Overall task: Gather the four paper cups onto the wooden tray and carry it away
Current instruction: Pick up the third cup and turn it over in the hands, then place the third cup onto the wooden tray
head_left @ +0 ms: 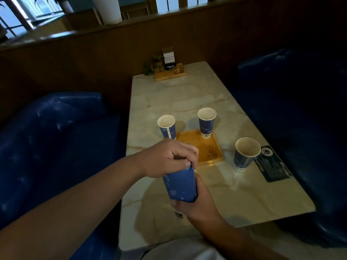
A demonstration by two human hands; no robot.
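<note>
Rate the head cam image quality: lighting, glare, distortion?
Head view: dim and underexposed, the blue sofas nearly lost in shadow; the marble table is the brightest area, with a soft glare patch near the right cup; wide-angle bending curves the wooden wall rail; the bright windows wash out.

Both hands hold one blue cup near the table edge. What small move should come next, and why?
Probably carry the held cup forward and set it upright on the bare near part of the wooden tray. The left hand grips its top and the right hand its base, and only the far cup seems to stand on the tray.
</note>
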